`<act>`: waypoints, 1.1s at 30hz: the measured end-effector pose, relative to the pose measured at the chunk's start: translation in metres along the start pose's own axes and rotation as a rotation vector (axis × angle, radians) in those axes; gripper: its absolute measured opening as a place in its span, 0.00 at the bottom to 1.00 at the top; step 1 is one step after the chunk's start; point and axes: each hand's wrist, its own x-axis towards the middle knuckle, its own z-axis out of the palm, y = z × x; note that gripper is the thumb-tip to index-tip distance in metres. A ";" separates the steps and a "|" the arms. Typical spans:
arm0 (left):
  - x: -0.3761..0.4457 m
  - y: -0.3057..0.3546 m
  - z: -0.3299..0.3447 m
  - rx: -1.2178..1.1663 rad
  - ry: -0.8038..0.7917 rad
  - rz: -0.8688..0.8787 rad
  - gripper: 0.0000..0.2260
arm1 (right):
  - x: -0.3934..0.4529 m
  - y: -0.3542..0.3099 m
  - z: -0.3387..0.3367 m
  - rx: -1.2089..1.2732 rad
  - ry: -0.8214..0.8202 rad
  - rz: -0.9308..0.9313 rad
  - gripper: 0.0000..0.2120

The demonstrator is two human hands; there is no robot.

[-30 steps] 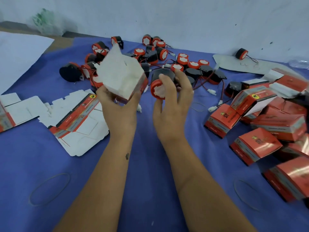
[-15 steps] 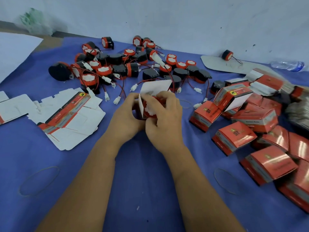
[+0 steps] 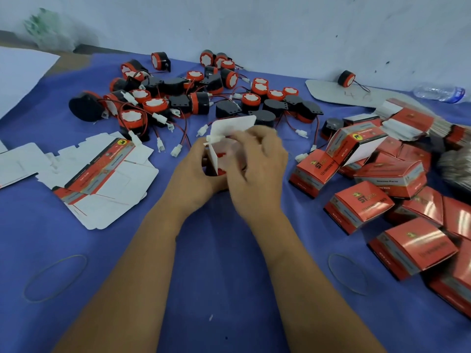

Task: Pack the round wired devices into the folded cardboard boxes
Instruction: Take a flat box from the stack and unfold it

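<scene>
My left hand (image 3: 193, 177) grips a small red and white cardboard box (image 3: 221, 138) at the middle of the blue table, its white flaps standing up. My right hand (image 3: 257, 164) is over the box's open end, blurred, fingers curled on the flaps; the round device inside is mostly hidden, only a bit of red shows. A pile of round black and red wired devices (image 3: 198, 98) lies beyond the hands. Closed red boxes (image 3: 359, 205) are heaped at the right.
Flat unfolded box blanks (image 3: 102, 174) lie at the left. A stack of flat blanks (image 3: 407, 121) and a plastic bottle (image 3: 438, 93) sit at the far right. Rubber bands (image 3: 54, 277) (image 3: 348, 273) lie near the front. A wall stands behind the table.
The hands came down from in front of the pile to the table; the device went from my right hand into the box, and my right hand now works at the flaps.
</scene>
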 end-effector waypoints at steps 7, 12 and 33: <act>0.000 -0.001 -0.002 -0.018 -0.066 0.051 0.25 | 0.010 -0.005 -0.001 -0.021 -0.006 -0.027 0.16; 0.002 0.003 -0.001 0.106 -0.112 0.118 0.16 | 0.008 -0.010 0.005 0.046 -0.016 -0.058 0.14; 0.003 0.002 -0.006 0.048 -0.122 0.035 0.21 | 0.018 0.020 -0.028 0.319 -0.128 0.308 0.10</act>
